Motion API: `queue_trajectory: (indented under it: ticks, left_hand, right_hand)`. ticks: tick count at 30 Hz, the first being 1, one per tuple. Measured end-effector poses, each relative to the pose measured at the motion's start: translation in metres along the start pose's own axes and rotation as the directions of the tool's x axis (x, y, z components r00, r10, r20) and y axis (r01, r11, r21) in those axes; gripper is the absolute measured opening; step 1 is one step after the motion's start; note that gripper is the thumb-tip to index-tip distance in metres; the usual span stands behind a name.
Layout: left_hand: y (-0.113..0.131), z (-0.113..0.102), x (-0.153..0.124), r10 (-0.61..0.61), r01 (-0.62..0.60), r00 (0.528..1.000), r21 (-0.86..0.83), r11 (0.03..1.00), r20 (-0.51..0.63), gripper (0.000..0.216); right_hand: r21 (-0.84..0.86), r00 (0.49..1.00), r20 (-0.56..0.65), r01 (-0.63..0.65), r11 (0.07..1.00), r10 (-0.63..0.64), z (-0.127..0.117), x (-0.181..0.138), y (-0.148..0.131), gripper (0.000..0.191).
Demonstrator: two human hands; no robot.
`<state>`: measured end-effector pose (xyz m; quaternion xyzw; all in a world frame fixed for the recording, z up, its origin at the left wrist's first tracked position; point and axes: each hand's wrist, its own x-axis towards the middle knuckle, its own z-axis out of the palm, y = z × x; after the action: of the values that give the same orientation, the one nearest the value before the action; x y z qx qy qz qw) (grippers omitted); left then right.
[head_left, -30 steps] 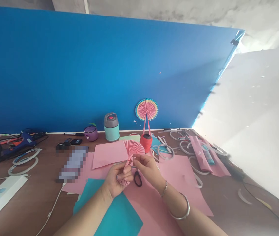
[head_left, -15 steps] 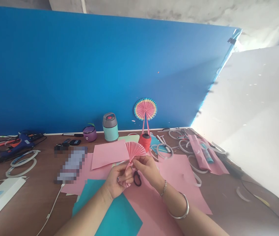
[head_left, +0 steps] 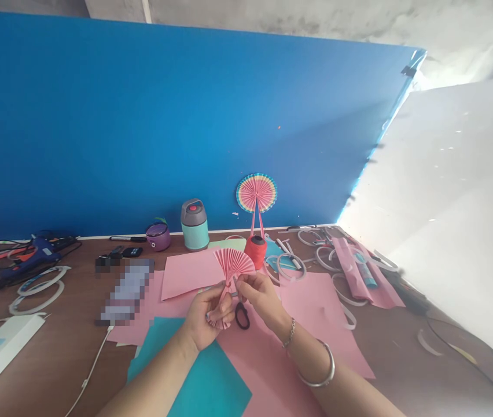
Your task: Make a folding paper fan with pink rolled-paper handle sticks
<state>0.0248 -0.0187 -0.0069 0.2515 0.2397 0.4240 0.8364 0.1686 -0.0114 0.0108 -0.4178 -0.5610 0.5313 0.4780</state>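
A pink pleated paper fan (head_left: 234,262) is pinched at its gathered middle, its upper half spread out. My left hand (head_left: 212,313) is closed round the lower pleats, which poke out under the fingers. A red band, seemingly thread, crosses the fan's middle. My right hand (head_left: 260,296) is beside that middle, thumb and fingertips pinched together; anything between them is too small to make out. Behind the hands stands a red thread spool (head_left: 256,253). The dark handle of scissors (head_left: 242,316) shows between the hands, on pink paper (head_left: 272,353).
A teal sheet (head_left: 198,370) lies under my left forearm. A finished round fan (head_left: 257,193) stands against the blue board. Further back are a mint flask (head_left: 195,231) and purple pot (head_left: 158,236). At left lie a phone (head_left: 127,289), glue gun (head_left: 33,255) and power strip (head_left: 6,347).
My right fingertips have moved slightly off the fan's pleats, just beside its middle. The fan's upper half has shifted a little left. My left hand keeps its hold.
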Motion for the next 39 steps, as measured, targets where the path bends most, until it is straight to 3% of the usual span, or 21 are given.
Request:
queue_trajectory:
  ticks: [7, 17, 21, 24, 27, 30, 33, 39]
  left_hand:
    - [-0.002, 0.001, 0.003, 0.106, -0.101, 0.993, 0.097, 0.990, -0.048, 0.036]
    - [-0.005, 0.003, 0.001, 0.147, -0.147, 0.989, 0.084, 0.986, 0.006, 0.029]
    - [-0.004, 0.002, 0.001, 0.147, -0.147, 0.989, 0.076, 0.986, 0.004, 0.030]
    - [-0.002, 0.001, 0.001, 0.139, -0.136, 0.990, 0.079, 0.988, -0.032, 0.034]
    - [-0.001, 0.001, 0.001, 0.147, -0.142, 0.988, 0.084, 0.986, -0.056, 0.037]
    - [-0.002, 0.000, 0.001, 0.147, -0.141, 0.987, 0.085, 0.986, -0.061, 0.041]
    - [-0.002, -0.001, 0.002, 0.134, -0.129, 0.989, 0.082, 0.988, -0.060, 0.044]
    - [-0.003, 0.001, 0.002, 0.132, -0.126, 0.989, 0.091, 0.988, -0.062, 0.045]
  right_hand:
    - [0.075, 0.983, 0.087, -0.170, 0.983, 0.163, 0.002, -0.001, -0.001, 0.028]
    - [0.189, 0.940, 0.288, -0.242, 0.952, 0.182, -0.004, -0.001, 0.000, 0.020]
    - [0.160, 0.942, 0.254, -0.264, 0.951, 0.219, -0.003, 0.000, -0.001, 0.017]
    - [0.019, 0.993, 0.054, -0.104, 0.994, 0.103, -0.001, -0.001, 0.004, 0.013]
    - [-0.325, 0.973, -0.072, 0.183, 0.928, -0.218, 0.001, -0.004, 0.008, 0.008]
    - [-0.592, 0.895, 0.028, 0.373, 0.715, -0.445, 0.001, -0.009, 0.010, 0.003]
    - [-0.713, 0.849, 0.133, 0.440, 0.546, -0.511, 0.001, -0.010, 0.010, 0.008]
    - [-0.794, 0.852, 0.189, 0.426, 0.435, -0.488, 0.001, -0.007, 0.014, 0.011]
